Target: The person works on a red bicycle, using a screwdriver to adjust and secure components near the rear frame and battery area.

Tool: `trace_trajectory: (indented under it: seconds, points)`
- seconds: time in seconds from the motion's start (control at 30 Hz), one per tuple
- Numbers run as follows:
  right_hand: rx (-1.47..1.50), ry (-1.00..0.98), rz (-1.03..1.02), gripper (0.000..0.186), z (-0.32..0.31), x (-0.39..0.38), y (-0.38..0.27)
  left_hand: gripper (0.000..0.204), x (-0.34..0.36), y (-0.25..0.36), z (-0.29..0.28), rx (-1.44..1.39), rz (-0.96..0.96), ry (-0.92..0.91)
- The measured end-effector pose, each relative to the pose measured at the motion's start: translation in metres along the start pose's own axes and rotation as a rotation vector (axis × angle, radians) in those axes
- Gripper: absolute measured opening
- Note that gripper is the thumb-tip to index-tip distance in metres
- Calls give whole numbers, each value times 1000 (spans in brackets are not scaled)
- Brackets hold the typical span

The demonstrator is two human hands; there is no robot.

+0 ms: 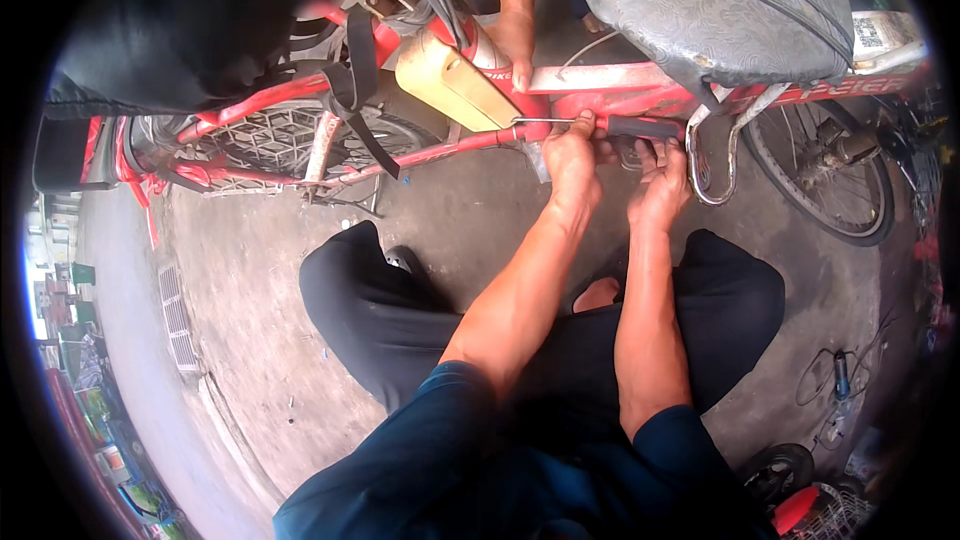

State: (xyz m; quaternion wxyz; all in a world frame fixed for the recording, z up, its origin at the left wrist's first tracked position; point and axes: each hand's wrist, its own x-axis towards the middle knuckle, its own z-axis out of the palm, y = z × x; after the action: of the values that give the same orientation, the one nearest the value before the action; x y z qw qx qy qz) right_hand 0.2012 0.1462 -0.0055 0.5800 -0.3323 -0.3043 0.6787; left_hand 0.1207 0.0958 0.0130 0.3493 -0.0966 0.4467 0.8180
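A screwdriver with a red and dark handle (645,127) lies level against the red frame of a bike (470,140). My left hand (572,162) is closed round the front of the handle, near the thin metal shaft. Its tip meets the lower right corner of a yellow cover (455,85) on the frame. Underneath the rear of the handle, my right hand (660,180) supports it with curled fingers. On the far side, a co-worker's hand (512,45) rests on the frame, just right of the yellow cover.
A grey patterned cover (700,0) drapes over the seat area, with dark cables at its left. Right of my hands hangs a bent metal loop (715,180), before a wheel (820,170). A black strap (362,90) dangles on the left. Below are my knees and concrete floor (250,290).
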Motion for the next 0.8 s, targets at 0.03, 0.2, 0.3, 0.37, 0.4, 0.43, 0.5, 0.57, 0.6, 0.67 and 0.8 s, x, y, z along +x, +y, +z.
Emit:
trace_trajectory:
  seconds: [0.03,0.2,0.3,0.37,0.4,0.43,0.5,0.57,0.6,0.67,0.8]
  points:
    - [12,-32,16,28,1,1,1,12,1,2,1,4,-7,-9]
    - [-20,-15,14,29,9,7,-1,15,-4,3,2,7,31,34]
    - [-32,-10,37,33,14,8,-2,15,-8,6,-8,25,46,-18]
    - [-101,82,-5,33,16,7,-5,15,-16,6,-35,233,243,118]
    - [-101,79,-7,33,15,8,-5,17,-11,2,-54,279,403,210]
    - [-138,70,8,39,15,7,-5,20,-5,3,-73,326,567,303]
    - [-184,65,25,45,11,6,-1,32,1,22,-90,339,765,361]
    - [-173,81,-21,38,14,2,1,37,8,45,-97,455,799,273]
    - [-184,63,-46,39,14,-2,-1,42,9,52,-99,575,833,180]
    - [-118,24,-45,39,6,-2,1,45,10,60,-100,435,708,83]
    - [-71,-24,-49,36,7,-6,5,49,5,70,-110,305,562,-68]
